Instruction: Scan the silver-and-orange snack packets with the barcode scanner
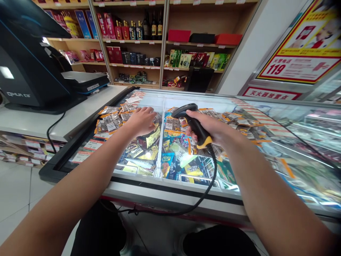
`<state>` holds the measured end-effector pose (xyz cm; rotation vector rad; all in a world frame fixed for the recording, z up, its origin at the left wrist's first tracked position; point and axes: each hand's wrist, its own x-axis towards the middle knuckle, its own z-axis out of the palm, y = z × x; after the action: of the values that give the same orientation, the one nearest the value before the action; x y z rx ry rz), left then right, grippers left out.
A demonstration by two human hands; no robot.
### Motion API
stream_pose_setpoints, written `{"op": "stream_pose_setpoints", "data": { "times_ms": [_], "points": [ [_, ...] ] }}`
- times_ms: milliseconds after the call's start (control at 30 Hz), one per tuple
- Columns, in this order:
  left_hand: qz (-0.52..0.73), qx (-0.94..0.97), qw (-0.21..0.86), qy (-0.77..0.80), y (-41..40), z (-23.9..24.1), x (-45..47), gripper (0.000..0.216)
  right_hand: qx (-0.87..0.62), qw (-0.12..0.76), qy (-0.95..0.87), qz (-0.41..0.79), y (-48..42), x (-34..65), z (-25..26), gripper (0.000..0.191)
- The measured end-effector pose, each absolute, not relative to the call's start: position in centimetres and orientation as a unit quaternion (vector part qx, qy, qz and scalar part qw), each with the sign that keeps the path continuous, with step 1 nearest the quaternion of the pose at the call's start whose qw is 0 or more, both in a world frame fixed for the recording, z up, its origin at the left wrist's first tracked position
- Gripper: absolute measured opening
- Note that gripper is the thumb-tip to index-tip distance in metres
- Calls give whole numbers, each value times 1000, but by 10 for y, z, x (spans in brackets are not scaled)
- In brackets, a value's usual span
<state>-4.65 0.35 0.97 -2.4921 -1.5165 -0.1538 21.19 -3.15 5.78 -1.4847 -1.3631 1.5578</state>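
The black-and-yellow plastic scanner (199, 131) is above the white glass-topped case (160, 196), its long handle slanting up leftward, with the right hand's (214, 126) fingers wrapped round it and the left hand (141, 121), thumb and fingers apart, near shiny orange-edged packets (110, 121).

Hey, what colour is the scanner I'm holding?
The scanner is black with a yellow-orange handle end; the head view shows it best.

Wood shelves (210, 17) stand at the back. A bright sign (298, 58) is by a white wall (245, 65). The floor (16, 199) has pale tiles.
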Motion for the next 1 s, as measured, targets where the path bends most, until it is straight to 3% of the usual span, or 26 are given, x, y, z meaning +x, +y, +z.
{"op": "stream_pose_setpoints", "data": {
  "times_ms": [200,433,600,800,933,1000],
  "points": [
    [-27,-927,-55,-369,-18,3,-11,67,-541,304,-489,613,-26,211,51,39],
    [33,-917,-83,-389,-31,0,2,86,-537,302,-492,615,-25,210,48,41],
    [30,-901,-47,-430,-31,3,2,80,-537,334,-505,588,-24,210,47,40],
    [-1,-822,70,-565,-27,13,-14,65,-584,425,-547,424,-14,214,41,31],
    [-16,-811,130,-570,-22,13,-22,55,-605,356,-581,412,-14,212,38,39],
    [-36,-846,110,-520,-19,11,-19,57,-606,326,-589,424,-18,209,38,40]
  ]
}}
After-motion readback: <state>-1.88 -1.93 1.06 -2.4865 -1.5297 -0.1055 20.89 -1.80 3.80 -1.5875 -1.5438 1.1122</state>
